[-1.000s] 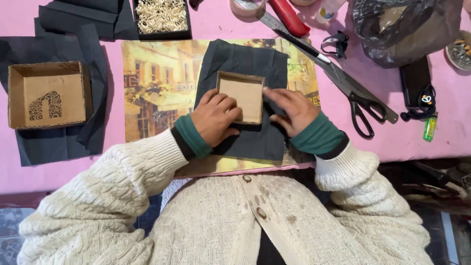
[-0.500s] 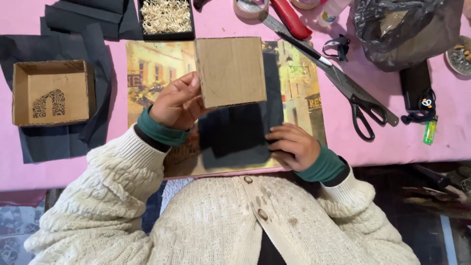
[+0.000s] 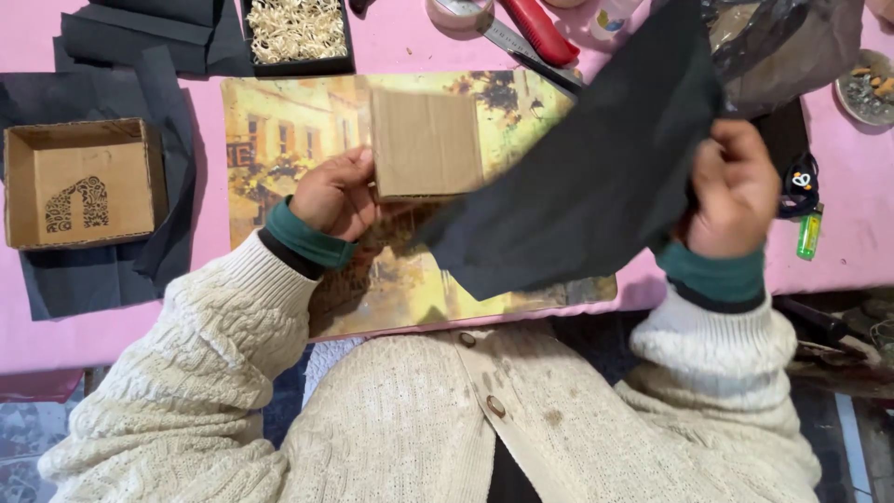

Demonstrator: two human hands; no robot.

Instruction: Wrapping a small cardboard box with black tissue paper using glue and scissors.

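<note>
Item: small brown cardboard box (image 3: 426, 142), held in the left hand (image 3: 337, 194). Grip closed on the box's lower left corner, fingers beneath, thumb on the side; the box rises up and to the right of the grip, flat face toward the camera, clear of the counter (image 3: 838, 265).

Item: sheet of black paper (image 3: 596, 177), held in the right hand (image 3: 736, 186). Grip pinched shut on the sheet's right edge. The sheet runs leftward and downward from that grip, long axis slanting from upper right to lower left, lifted off the counter; its lower left edge comes just beside the box and the left hand, partly overlapping the view below the box. The left hand is the nearer one to the box; the right hand stands well apart from it.

Beneath both: picture placemat (image 3: 307, 130) on the pink counter.

Left of the left-hand grip: open cardboard box with arch cut-out (image 3: 82, 182) on further black sheets (image 3: 112, 279).

Above it: black tray of pale shredded filler (image 3: 296, 33).

Beside the right-hand grip: green lighter (image 3: 808, 233).
</note>
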